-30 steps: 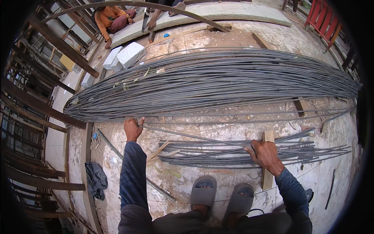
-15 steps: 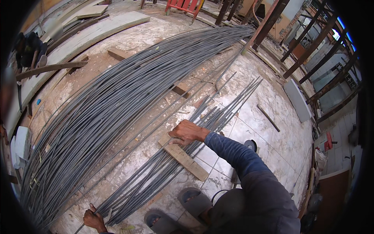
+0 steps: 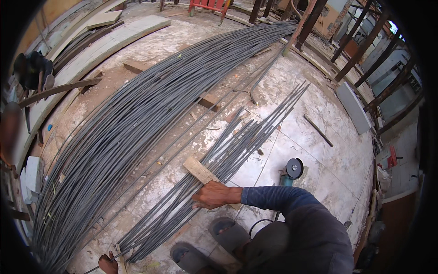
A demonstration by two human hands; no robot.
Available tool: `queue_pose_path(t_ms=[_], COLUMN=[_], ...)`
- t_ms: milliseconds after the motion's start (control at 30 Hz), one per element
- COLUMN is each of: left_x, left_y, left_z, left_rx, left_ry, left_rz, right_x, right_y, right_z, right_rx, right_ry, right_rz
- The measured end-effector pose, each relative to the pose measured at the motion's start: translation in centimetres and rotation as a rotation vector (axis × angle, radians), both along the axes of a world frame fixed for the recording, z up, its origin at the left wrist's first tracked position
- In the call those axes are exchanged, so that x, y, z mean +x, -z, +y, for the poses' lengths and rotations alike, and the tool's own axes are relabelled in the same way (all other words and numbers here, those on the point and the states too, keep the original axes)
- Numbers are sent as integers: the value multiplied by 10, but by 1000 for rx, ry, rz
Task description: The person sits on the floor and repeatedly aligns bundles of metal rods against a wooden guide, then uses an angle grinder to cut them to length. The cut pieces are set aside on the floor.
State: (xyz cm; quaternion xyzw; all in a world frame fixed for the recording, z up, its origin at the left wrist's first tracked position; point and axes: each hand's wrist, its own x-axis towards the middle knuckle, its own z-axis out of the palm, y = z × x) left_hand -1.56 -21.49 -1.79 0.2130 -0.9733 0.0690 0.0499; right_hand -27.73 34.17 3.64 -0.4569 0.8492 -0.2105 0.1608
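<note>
Dust-stained floor tiles [image 3: 340,171] form the work surface. Nearest are the person's grey sandals [image 3: 228,233]. At the near left, the left hand [image 3: 108,263], partly cut off by the picture's edge, appears clamped around a steel rod [image 3: 91,271]. To its right, the right hand [image 3: 212,195] rests with fingers curled down at the smaller rod group [image 3: 166,223]; whether it clamps any rod cannot be told. A wooden block [image 3: 197,169] crosses this group, partly covered by the hand. An angle grinder [image 3: 287,179] lies to the right, apart from the rods.

Farther left, the large rod bundle [image 3: 137,109] runs from near left to far centre. Beyond it are a long pale board [image 3: 100,52] and a red slatted frame [image 3: 210,5].

Status, judged from layout: some rods are set apart; most lie in the large bundle. The remaining amount of work cannot be determined.
</note>
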Motion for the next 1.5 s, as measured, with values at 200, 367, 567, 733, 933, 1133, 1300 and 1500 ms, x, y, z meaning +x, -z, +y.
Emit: queue_pose_path(t_ms=[200,367,567,733,933,1133,1300,1500], left_x=[6,-38,-52,-48,-68,-65,-95,-230], left_y=[13,-11,-24,-26,-71,-49,-52,-71], left_z=[13,89,119,102,55,58,59,46], left_rx=[212,301,350,274,157,263,378,237], left_ry=[167,272,390,375,332,251,275,345], left_rz=[80,34,-54,-31,26,-51,215,206], right_x=[-11,-15,7,15,24,18,29,7], right_y=[12,14,44,34,-7,13,41,69], right_z=[-1,-14,-21,-33,-88,-89,-84,-78], right_rx=[3,154,114,120,29,16,42,-45], right_ry=[-4,-4,9,4,57,45,21,21], right_rz=[18,-25,127,217,212,35,-10,114])
